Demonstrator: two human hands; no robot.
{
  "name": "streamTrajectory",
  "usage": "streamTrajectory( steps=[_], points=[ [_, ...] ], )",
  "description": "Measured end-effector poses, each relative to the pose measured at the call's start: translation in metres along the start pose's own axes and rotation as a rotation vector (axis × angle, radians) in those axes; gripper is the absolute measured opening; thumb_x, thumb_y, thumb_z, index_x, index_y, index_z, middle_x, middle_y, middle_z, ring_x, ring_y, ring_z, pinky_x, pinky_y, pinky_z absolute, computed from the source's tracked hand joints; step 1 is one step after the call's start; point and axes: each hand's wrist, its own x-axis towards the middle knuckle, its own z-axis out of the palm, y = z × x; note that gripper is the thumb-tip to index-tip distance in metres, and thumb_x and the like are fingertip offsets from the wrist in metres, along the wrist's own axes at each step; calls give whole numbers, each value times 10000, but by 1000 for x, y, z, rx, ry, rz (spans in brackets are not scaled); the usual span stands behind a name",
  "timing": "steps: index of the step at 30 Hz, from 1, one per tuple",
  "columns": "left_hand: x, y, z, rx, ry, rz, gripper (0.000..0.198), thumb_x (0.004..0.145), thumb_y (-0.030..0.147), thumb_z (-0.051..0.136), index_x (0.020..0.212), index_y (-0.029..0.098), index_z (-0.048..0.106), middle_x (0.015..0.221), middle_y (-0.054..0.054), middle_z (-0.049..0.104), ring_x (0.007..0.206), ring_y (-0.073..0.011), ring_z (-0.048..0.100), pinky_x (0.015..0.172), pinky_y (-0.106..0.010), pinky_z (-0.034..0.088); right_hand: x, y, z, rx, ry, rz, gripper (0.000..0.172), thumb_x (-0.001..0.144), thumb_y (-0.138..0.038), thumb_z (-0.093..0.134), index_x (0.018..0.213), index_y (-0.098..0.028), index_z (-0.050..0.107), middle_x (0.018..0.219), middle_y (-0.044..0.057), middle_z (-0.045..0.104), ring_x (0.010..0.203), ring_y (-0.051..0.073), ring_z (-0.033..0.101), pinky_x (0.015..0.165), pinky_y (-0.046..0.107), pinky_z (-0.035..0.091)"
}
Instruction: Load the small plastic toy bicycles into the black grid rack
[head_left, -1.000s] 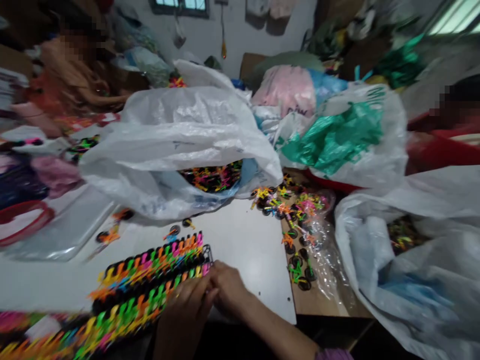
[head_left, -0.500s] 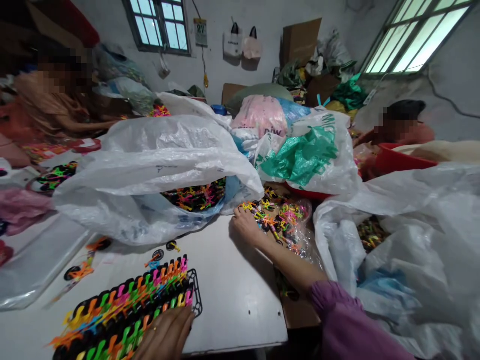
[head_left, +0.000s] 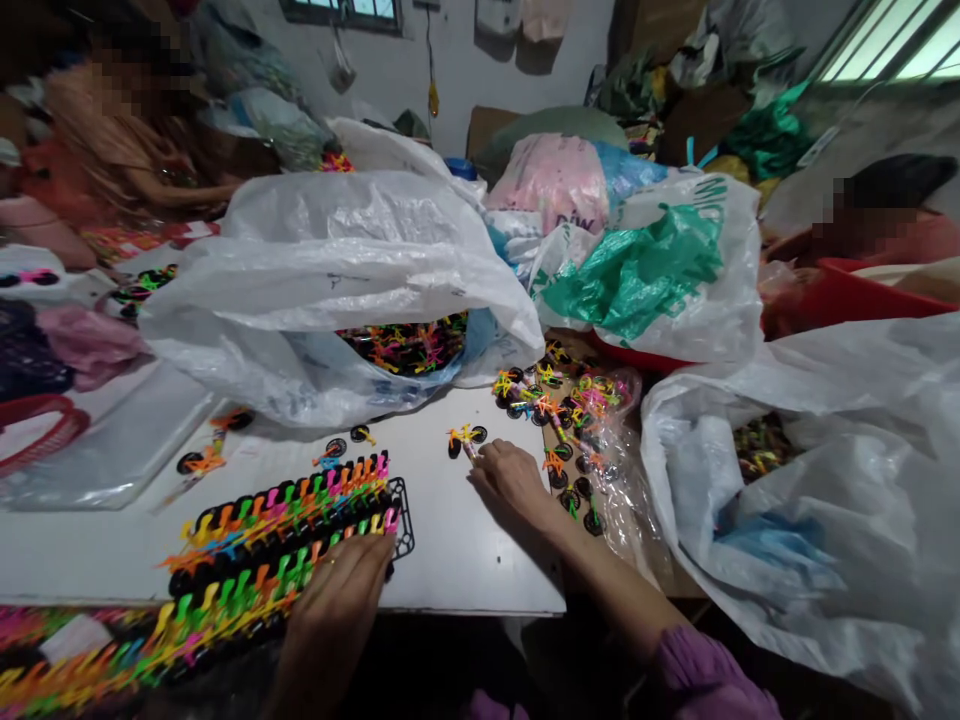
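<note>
Rows of small colourful toy bikes (head_left: 300,510) stand packed on a black rack (head_left: 403,515) at the table's front. My left hand (head_left: 337,600) lies over the right end of the front row, fingers together against the bikes. On the white table to the right, my right hand (head_left: 510,480) has its fingertips closed at the lower end of a yellow and orange toy bike (head_left: 467,438) with black wheels. More loose toy bikes (head_left: 559,430) lie right of that hand, beside clear plastic wrap.
A large white sack (head_left: 345,290) with toy bikes inside lies behind the table (head_left: 480,570). Another open sack (head_left: 862,450) is at the right. Two other people sit at the far left and far right. Loose bikes (head_left: 202,462) lie at the table's left.
My right hand has come back from the pile toward me, and a toy bike now shows at its fingertips on the table. The view has tilted down, showing more bike rows at lower left.
</note>
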Motion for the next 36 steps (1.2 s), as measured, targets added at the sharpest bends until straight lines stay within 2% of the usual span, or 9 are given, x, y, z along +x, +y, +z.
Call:
streamTrajectory(
  steps=[6,10,13,16,19,26,30,33,36],
  points=[
    [10,4,-14,4,37,26,219,841,223,509,1036,187,601,985,-52,663,939,-186,594,882,-320,430,16,-20,-2,233,-70,207,147,835,-268,492,895,-164,577,833,61,620,719,163,552,601,255,326],
    [48,10,-29,-236,113,-439,296,795,338,566,1039,174,598,986,-75,651,923,-198,598,840,-345,476,-1,-47,-15,601,102,53,166,828,-319,525,897,-176,573,753,9,608,631,120,520,572,221,339],
    [72,12,-27,-616,10,-787,387,759,435,568,1027,157,590,879,-58,653,763,-161,617,677,-292,517,-12,-67,-21,779,234,-33,194,855,-353,495,884,-176,569,763,11,598,623,111,515,578,215,373],
    [78,15,-22,-823,52,-924,390,695,463,611,916,142,593,756,-20,625,656,-124,591,594,-241,495,-15,-79,-18,814,308,-62,163,855,-321,495,876,-181,574,770,10,593,636,112,521,590,218,391],
    [76,18,-22,-629,119,-967,429,636,507,653,866,150,588,657,17,567,551,-100,527,526,-224,452,-14,-84,-16,783,345,-54,144,838,-314,522,861,-184,580,769,8,594,652,117,529,601,221,396],
    [71,23,-24,-377,89,-900,477,683,568,605,933,164,561,621,32,574,538,-114,549,567,-248,454,-19,-89,-14,766,302,-13,150,842,-304,515,894,-182,585,772,6,592,676,121,533,629,225,388],
    [61,14,-34,-284,-9,-597,380,753,489,581,956,169,585,781,-19,643,721,-148,601,693,-272,471,-18,-74,7,790,216,73,152,799,-289,548,876,-181,622,819,27,594,726,136,529,647,235,391],
    [63,-5,-45,-154,9,-410,262,842,375,491,960,169,602,919,-54,640,877,-176,585,827,-318,445,-11,-66,19,952,120,182,171,751,-311,574,793,-155,629,667,1,540,603,117,479,546,216,365],
    [71,-21,-41,-123,-112,-259,240,861,281,444,1007,155,587,988,-71,615,949,-189,553,874,-335,431,-1,-72,25,1140,92,164,192,759,-314,535,831,-145,594,604,-31,499,531,96,438,494,197,341]
  ],
)
